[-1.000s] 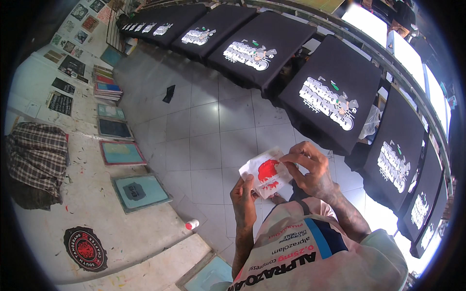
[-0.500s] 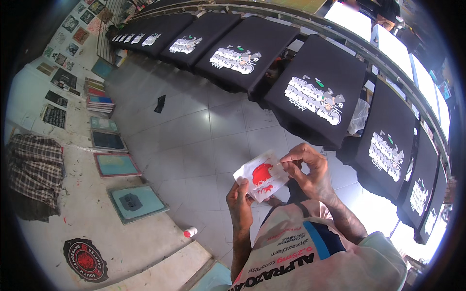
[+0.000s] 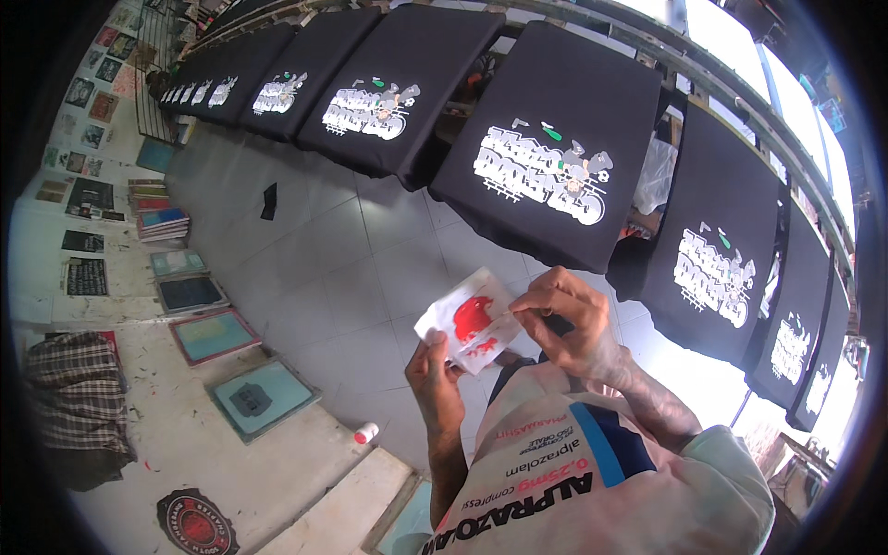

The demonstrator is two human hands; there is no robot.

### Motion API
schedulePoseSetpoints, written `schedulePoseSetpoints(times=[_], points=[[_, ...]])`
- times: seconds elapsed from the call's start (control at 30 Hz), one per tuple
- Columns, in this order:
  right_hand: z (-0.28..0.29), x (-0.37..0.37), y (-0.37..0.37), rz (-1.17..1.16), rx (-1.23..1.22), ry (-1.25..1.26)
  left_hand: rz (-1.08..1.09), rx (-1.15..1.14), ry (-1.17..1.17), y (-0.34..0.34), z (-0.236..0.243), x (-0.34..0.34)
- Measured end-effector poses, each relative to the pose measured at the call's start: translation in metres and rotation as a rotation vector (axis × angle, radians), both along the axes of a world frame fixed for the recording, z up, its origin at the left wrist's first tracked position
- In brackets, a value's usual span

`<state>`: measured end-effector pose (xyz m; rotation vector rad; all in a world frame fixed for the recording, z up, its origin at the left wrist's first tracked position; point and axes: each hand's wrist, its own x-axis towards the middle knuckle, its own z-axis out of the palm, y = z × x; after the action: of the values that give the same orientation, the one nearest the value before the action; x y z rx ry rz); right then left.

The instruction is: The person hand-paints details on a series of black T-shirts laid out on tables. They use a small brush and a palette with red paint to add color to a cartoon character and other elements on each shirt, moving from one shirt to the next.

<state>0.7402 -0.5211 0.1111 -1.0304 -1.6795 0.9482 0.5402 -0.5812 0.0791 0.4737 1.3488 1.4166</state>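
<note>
Near five o'clock from centre, the left hand (image 3: 433,384) grips a paper card (image 3: 498,330) bearing red ink (image 3: 472,316); the right hand's (image 3: 572,324) fingers pinch at its three-o'clock edge. At one o'clock, a black T-shirt's (image 3: 606,116) white print (image 3: 536,171) looks done, without red.

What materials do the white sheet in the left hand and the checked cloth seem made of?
White sheet: probably thin paper or plastic film, smooth, going by its crisp edges.
Checked cloth: apparently woven fabric, matt, from its soft folds.
</note>
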Motion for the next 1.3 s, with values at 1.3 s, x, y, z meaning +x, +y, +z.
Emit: schedulePoseSetpoints(times=[1.3], points=[[-0.064, 0.116, 0.105, -0.325, -0.422, 0.499, -0.025, -0.025, -0.126, 0.106, -0.019, 0.084]])
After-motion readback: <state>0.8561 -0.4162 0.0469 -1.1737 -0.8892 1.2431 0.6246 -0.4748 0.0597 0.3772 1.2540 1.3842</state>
